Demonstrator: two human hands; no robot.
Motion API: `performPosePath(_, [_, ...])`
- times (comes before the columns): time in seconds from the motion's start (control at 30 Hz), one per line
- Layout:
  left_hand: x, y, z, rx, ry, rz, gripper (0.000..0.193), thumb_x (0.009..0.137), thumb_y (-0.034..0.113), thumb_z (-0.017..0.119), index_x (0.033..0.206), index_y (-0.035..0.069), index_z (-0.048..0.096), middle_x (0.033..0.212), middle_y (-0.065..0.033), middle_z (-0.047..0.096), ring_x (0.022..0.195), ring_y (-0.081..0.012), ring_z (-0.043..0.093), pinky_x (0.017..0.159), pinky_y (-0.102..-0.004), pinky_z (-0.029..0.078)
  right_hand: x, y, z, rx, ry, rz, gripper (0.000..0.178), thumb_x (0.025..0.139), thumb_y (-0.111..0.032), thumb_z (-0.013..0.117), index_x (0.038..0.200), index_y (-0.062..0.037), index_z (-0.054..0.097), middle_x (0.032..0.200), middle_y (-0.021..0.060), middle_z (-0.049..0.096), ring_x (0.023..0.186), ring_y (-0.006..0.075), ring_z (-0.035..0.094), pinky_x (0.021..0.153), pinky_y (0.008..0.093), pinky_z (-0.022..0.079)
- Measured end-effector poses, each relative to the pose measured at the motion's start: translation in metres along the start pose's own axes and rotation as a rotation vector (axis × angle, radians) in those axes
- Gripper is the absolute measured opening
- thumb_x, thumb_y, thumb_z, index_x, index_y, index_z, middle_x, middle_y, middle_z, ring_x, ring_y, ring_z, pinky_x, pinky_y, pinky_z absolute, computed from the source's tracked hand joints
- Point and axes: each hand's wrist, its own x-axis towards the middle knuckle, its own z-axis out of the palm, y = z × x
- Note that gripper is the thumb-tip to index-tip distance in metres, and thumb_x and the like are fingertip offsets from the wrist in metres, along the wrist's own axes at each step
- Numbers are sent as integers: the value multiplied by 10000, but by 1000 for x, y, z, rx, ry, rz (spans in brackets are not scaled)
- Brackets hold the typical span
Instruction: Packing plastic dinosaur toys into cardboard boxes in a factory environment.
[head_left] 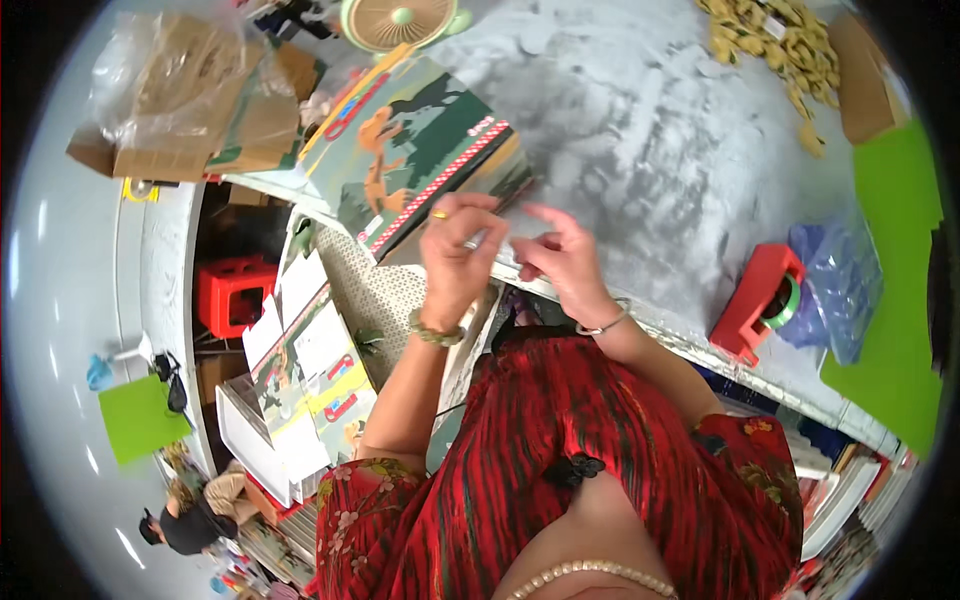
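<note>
A printed cardboard box (400,150), green with a brown dog and a red-and-white checked strip, lies tilted across the table's near edge, left of centre. My left hand (460,255), with a ring and a beaded bracelet, is by the box's near right corner. Its fingers are curled into a pinch; a small pale glint shows there, too small to name. My right hand (565,260), with a bangle, hovers just right of it over the table edge. Its index finger stretches toward the left hand, fingers apart, and I see nothing in it.
A red tape dispenser (758,305) stands at right beside a blue plastic bag (835,290). Several flat printed cartons (310,370) are stacked at lower left. An open carton with plastic (190,95), a fan (400,20) and a yellowish pile (775,50) lie farther off. Another person (190,525) is at far lower left.
</note>
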Motion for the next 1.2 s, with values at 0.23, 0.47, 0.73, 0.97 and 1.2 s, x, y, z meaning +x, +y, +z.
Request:
performPosePath(0.23, [17,-30,-48,55,90,-170,87,598,-23,625,655,12,569,875,-95,523,770,-175,519,580,-235,430,39,19,53,-1,-16,0,323,691,-25,612,936,-1,404,632,79,548,487,118,520,436,215,417])
performPosePath(0.47, [24,-48,-44,91,66,-139,100,591,-27,635,652,17,568,905,-104,500,806,-188,503,592,-250,438,54,32,52,8,27,-34,277,693,-3,608,879,-19,403,625,77,544,499,121,526,436,214,426])
performPosePath(0.73, [25,-51,-40,129,74,-228,82,617,-17,625,638,11,552,927,-111,487,755,-180,509,574,-248,443,67,39,50,13,17,-70,242,696,13,601,805,-29,389,634,66,541,523,109,525,441,216,440])
performPosePath(0.97, [26,-46,-43,189,41,-278,96,619,-6,621,619,-13,525,920,-133,481,733,-214,510,576,-271,445,77,54,51,22,0,-218,220,687,6,617,705,-28,400,609,39,523,512,94,515,412,212,434])
performPosePath(1.2, [30,-51,-40,279,90,-76,156,587,49,664,651,-1,531,791,-125,486,687,-237,479,589,-318,414,95,79,14,-585,61,-333,249,654,-69,674,614,-24,432,537,12,480,495,60,474,414,211,394])
